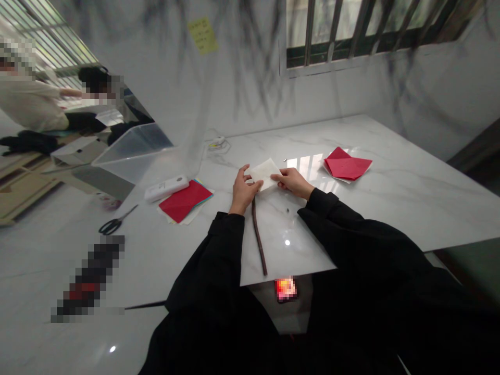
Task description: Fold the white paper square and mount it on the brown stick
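Note:
Between my two hands is a piece of cream-white paper (267,170), held up over the white marbled table (304,245). My left hand (244,191) pinches its lower left side, thumb on top, the other fingers curled behind. On the right edge, my right hand (294,182) grips it between thumb and fingers. A thin brown stick (258,239) lies on the table just below my left hand, pointing toward the near edge; its upper end is hidden by the hand and paper. A small dark bit (288,210) lies under my right wrist.
Red paper sheets (347,164) lie at right, more red paper (186,201) at left beside a white box-like device (166,188). Scissors (113,224) lie farther left. A clear plastic bin (133,151) stands behind them. Two people are in the left background.

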`<state>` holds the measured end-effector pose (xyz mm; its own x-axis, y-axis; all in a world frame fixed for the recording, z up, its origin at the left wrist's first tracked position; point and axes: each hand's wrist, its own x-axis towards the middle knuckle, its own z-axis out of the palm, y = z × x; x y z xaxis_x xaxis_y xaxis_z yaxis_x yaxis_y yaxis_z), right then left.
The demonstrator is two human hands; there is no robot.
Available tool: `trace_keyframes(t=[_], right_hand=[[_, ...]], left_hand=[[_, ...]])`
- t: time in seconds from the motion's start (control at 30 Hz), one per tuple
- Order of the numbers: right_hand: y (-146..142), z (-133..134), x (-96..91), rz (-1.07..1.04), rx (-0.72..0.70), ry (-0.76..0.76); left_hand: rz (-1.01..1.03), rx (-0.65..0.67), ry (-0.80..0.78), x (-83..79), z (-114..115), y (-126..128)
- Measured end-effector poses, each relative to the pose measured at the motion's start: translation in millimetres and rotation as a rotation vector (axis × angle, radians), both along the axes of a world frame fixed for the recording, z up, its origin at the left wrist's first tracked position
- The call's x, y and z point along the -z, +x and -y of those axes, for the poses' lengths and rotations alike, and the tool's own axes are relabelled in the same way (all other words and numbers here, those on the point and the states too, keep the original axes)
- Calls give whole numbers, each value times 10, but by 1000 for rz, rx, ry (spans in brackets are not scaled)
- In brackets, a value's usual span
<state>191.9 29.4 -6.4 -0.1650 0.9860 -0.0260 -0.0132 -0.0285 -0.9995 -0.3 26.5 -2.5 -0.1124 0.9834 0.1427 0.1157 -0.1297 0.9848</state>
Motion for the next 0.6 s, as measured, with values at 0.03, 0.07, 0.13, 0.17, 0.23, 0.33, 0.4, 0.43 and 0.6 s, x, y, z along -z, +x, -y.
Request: trace_keyframes(t=[0.03, 0.07, 0.13, 0.17, 0.23, 0.33, 0.4, 0.43, 0.6], right_hand=[[-8, -1, 6, 33, 5, 24], [-14, -2, 7, 79, 11, 52], [-8, -2, -13, 198, 44, 106], [9, 1, -36, 265, 72, 136], [76, 35, -110, 401, 124, 196], [208, 224, -258, 580, 62, 234], [266, 464, -341, 663, -74, 239], [277, 609, -368, 697, -142, 256], [239, 1237, -339, 834, -330, 393]], left_hand=[[54, -3, 7, -7, 10, -2], [106, -11, 16, -19, 17, -5], [174, -45, 34, -53, 23, -13], [185, -66, 43, -71, 22, -17], [183, -103, 54, -99, 17, -29], [187, -148, 62, -109, 6, -49], [202, -179, 74, -100, 2, -60], [213, -193, 80, -95, 0, -62], [283, -200, 60, -90, -7, -55]])
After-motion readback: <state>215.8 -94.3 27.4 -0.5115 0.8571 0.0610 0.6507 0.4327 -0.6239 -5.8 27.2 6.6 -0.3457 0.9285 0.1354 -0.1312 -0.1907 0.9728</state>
